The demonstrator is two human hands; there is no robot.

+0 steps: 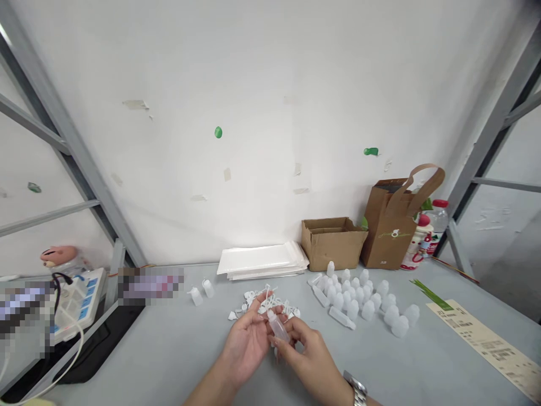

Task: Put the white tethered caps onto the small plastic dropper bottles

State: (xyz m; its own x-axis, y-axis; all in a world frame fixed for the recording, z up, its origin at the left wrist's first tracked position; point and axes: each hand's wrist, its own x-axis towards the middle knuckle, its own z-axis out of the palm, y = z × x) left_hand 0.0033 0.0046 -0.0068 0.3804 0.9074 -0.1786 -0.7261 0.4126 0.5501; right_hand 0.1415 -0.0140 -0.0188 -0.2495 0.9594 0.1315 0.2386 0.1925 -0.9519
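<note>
At the far left, a power strip (91, 307) is standing with cords plugged in, and a black mat (105, 341) is lying beside it on the grey table (169, 355). Farther right, two small capped bottles (196, 296) are standing near each other. Your left hand (247, 344) is turning its palm upward at the centre, its fingers reaching around the upper part of a translucent bottle (279, 328); whether these fingers are pressing on it, you cannot tell from this view. A pile of white caps (291, 308) is lying just beyond your fingers, and a stack of white envelopes (262, 260) is resting against the wall (253, 67). Your right hand (310, 347) is pinching the translucent bottle between thumb and fingers, holding it tilted with its nozzle pointing up and away from you; you are wearing a watch (359, 389) on that wrist. To the right, a group of small bottles (352, 308) is mostly standing upright, a few lying flat, before a cardboard box (336, 251) and a paper bag (384, 242). At the far right, a printed paper strip (486, 341) is lying under the ends of green leaves (431, 294).
</note>
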